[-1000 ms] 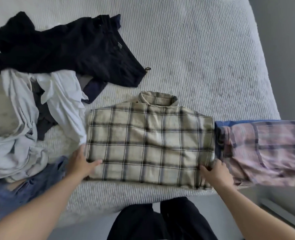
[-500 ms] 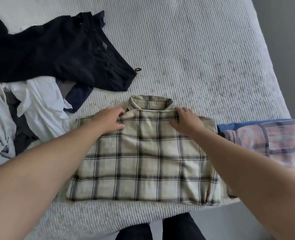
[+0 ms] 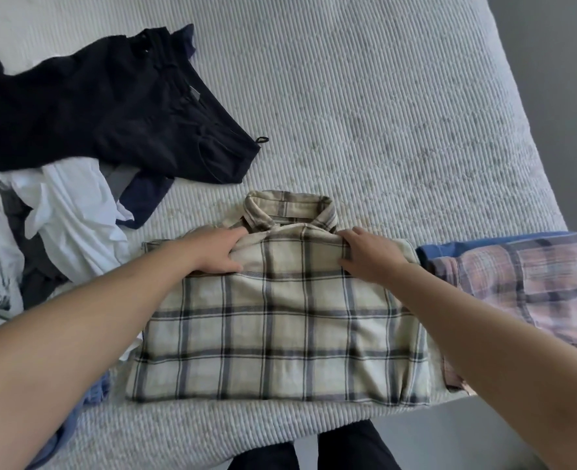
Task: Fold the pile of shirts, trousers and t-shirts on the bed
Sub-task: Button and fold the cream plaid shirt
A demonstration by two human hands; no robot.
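1. The wide bed with its pale grey ribbed cover (image 3: pixel 365 96) is soft, so nothing on it is held firm.
2. The cream checked flannel shirt (image 3: pixel 280 317) is laid folded at the near edge. It looks light, soft and floppy, so it is best held by its top fold near the collar.
3. The black trousers (image 3: pixel 110 113), the white crumpled tops (image 3: pixel 73 212) and a folded pink checked shirt (image 3: pixel 534 283) are kept close by, crowding both sides.
4. The left hand (image 3: pixel 219 249) and right hand (image 3: pixel 368 254) are pressed on the top fold; whether it is pinched cannot be told.

The pink plaid shirt (image 3: pixel 534 286) runs off the right edge; the black trousers (image 3: pixel 93 110) off the left.
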